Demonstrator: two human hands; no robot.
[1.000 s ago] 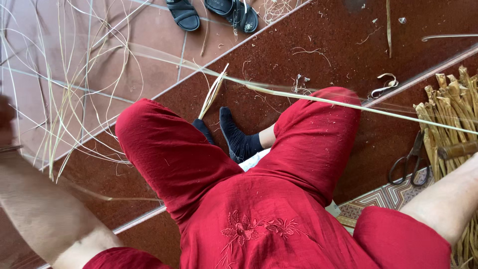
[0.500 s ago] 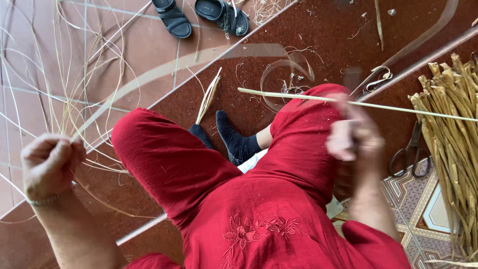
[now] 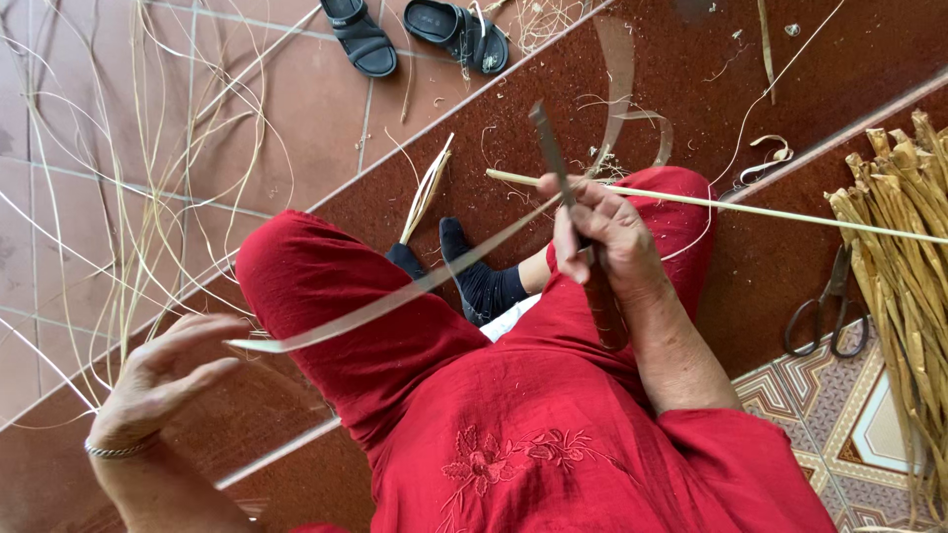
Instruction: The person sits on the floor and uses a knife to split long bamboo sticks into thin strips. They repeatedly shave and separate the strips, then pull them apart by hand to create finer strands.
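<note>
Right hand [image 3: 602, 237] fisted on knife [image 3: 553, 158], pale strip [image 3: 395, 301] half peeled; left hand [image 3: 163, 380] spread beneath strip's end. Reed bundle [image 3: 904, 266] right of knife uncut.

**One head-worn camera, looking steeply down**

There is a single view, so no overlap with another. The camera sits on the person's head and faces almost straight down over the red-clothed lap [image 3: 474, 395], close enough that the torso fills the lower frame. The right hand [image 3: 602, 232] lies near the centre, the left hand [image 3: 163, 380] at the lower left edge. Beyond the knees the view takes in the brown tiled floor [image 3: 691, 59], with black sandals [image 3: 415, 30] at the top edge and a bundle of cane [image 3: 904, 257] cut off at the right.
</note>
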